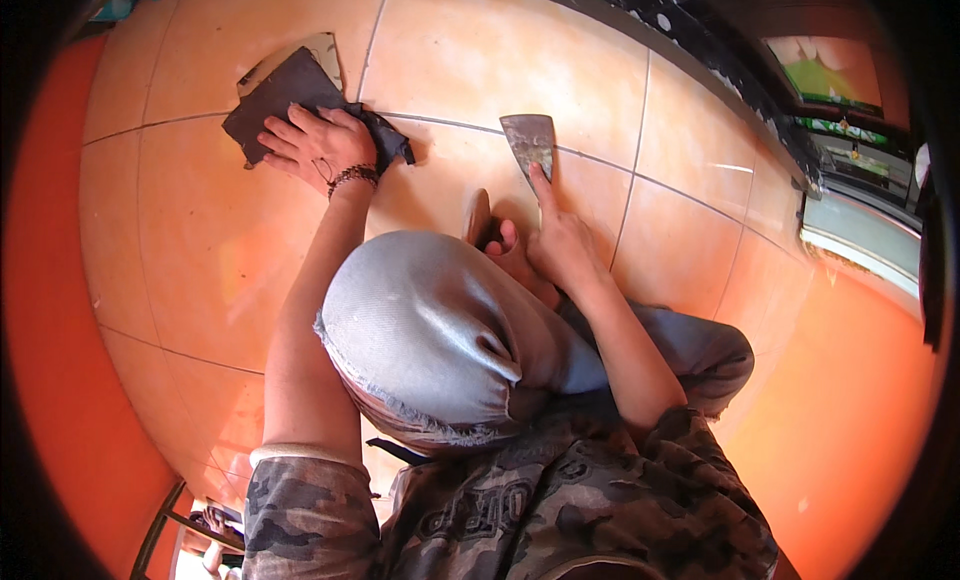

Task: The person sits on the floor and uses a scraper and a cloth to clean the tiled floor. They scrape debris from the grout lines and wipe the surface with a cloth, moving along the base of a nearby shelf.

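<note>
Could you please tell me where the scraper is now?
In the head view, the scraper is in the upper part, just right of centre, held in the right hand, to the right of the dark sheet under the left hand.

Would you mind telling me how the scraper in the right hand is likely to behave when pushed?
The scraper will probably stay fairly stiff, since its blade looks like metal. Its broad, flat blade makes rolling unlikely. It may slide readily, because the floor tiles look smooth and glossy.
</note>
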The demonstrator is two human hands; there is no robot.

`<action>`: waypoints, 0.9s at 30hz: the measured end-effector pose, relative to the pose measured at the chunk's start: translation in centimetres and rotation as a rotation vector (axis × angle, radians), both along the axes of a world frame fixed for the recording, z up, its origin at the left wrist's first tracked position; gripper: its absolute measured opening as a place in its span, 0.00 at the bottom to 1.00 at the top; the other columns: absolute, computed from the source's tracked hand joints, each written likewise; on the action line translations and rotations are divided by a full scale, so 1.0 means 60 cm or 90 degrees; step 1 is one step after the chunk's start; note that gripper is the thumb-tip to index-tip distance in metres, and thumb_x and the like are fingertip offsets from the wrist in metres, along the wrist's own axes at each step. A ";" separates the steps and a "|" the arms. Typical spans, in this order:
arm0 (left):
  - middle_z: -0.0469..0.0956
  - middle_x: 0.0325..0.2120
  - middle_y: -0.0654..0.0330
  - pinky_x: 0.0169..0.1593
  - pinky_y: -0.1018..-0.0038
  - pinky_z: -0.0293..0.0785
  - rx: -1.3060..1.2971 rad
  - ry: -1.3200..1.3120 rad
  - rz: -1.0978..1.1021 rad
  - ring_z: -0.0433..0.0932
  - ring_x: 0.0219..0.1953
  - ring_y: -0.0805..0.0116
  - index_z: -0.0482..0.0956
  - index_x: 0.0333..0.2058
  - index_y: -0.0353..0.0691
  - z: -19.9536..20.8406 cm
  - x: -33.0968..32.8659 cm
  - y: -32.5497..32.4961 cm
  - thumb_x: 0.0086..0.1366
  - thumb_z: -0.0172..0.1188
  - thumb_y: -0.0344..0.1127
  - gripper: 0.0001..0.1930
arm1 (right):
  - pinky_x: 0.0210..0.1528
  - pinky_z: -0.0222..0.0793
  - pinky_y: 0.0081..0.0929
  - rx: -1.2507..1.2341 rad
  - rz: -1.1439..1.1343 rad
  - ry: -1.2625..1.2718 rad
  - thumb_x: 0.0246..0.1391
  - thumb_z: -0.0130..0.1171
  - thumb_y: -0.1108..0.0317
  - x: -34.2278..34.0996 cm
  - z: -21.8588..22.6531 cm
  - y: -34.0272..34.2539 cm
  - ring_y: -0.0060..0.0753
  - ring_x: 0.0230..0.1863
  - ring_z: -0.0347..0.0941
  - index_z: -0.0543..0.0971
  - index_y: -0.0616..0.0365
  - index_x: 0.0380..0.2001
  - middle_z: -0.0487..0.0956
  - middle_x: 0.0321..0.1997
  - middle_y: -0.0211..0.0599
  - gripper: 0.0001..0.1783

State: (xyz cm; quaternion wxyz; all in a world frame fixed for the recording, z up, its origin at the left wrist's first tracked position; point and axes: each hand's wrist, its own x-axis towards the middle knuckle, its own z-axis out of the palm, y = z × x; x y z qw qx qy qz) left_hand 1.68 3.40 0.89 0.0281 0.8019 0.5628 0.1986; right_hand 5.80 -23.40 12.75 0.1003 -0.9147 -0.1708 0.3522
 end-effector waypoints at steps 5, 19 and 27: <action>0.59 0.65 0.38 0.70 0.43 0.42 0.005 -0.018 0.002 0.51 0.69 0.35 0.68 0.56 0.38 -0.016 0.005 0.002 0.63 0.49 0.45 0.26 | 0.48 0.70 0.51 0.018 -0.001 0.037 0.50 0.53 0.71 0.006 0.017 -0.014 0.64 0.43 0.77 0.47 0.44 0.73 0.80 0.38 0.64 0.48; 0.57 0.66 0.37 0.71 0.44 0.40 -0.005 -0.027 -0.006 0.49 0.70 0.35 0.68 0.56 0.37 -0.003 -0.001 -0.001 0.64 0.47 0.44 0.25 | 0.46 0.72 0.47 0.027 0.003 -0.022 0.46 0.63 0.63 0.011 0.013 0.038 0.58 0.40 0.79 0.54 0.49 0.72 0.82 0.36 0.55 0.50; 0.56 0.66 0.37 0.71 0.43 0.40 -0.029 -0.012 -0.001 0.48 0.70 0.34 0.69 0.56 0.36 0.007 0.003 -0.005 0.64 0.49 0.44 0.25 | 0.55 0.70 0.45 -0.027 0.080 -0.040 0.49 0.57 0.65 0.019 0.046 0.023 0.59 0.52 0.76 0.49 0.37 0.73 0.78 0.51 0.60 0.49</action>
